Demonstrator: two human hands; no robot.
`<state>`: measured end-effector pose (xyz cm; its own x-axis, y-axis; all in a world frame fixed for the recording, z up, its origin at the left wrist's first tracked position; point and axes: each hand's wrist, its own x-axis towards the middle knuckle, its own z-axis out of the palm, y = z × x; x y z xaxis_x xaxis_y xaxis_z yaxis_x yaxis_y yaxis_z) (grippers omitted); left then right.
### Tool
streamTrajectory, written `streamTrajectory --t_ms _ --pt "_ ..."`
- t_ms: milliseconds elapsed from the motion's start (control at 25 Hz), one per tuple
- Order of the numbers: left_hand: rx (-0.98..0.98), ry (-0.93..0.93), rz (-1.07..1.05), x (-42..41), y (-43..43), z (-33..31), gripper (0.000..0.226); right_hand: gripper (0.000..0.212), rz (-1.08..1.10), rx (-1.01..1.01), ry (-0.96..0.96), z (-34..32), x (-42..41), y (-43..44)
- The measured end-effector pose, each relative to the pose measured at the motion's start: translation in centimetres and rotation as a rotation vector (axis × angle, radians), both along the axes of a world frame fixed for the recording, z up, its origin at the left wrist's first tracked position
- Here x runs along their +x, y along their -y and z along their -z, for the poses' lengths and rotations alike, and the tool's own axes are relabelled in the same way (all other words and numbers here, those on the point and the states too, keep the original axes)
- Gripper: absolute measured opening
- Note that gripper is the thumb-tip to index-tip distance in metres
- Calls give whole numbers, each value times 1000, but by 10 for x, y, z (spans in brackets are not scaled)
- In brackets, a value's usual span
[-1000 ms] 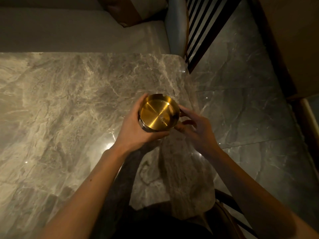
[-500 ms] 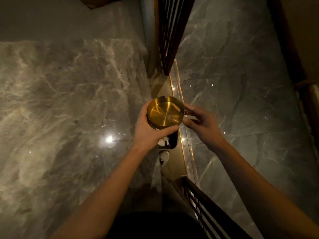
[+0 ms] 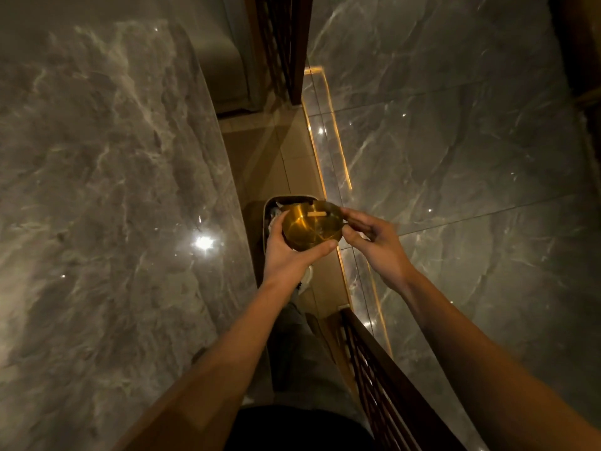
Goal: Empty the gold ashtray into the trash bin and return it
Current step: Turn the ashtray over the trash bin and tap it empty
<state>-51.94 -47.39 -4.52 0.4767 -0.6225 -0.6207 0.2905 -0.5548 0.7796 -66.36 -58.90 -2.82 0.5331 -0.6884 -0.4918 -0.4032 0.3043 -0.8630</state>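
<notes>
The gold ashtray (image 3: pixel 310 226) is a round shiny metal dish, tilted away from me, with a pale cigarette butt (image 3: pixel 316 215) lying near its far rim. My left hand (image 3: pixel 291 252) grips it from the left and underneath, thumb on the near rim. My right hand (image 3: pixel 370 237) pinches its right edge with fingertips. Directly below the ashtray stands the trash bin (image 3: pixel 286 200), a dark rounded-rectangle container with a light rim and crumpled white waste inside; most of its opening is hidden by the ashtray and my left hand.
A grey marble tabletop (image 3: pixel 107 190) fills the left side, its edge running beside the bin. Beige floor (image 3: pixel 286 157) lies between table and a lit gold strip (image 3: pixel 335 148). Dark slatted wooden screens stand at the top (image 3: pixel 283 43) and bottom right (image 3: pixel 383 369). Glossy grey floor tiles (image 3: pixel 455 157) lie to the right.
I have carried the ashtray off the marble table to a spot above the trash bin and tipped it away from me. The butt has slid to the far rim.
</notes>
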Motion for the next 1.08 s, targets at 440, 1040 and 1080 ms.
streamTrajectory --t_ms 440,1040,1080 --pt "229 -192 -237 -19 31 91 90 36 76 128 -28 108 3 10" --pt "300 -529 -513 -36 56 183 60 33 94 123 -85 197 4 14" --pt "300 -548 -532 -35 57 185 59 34 79 114 -91 199 5 14"
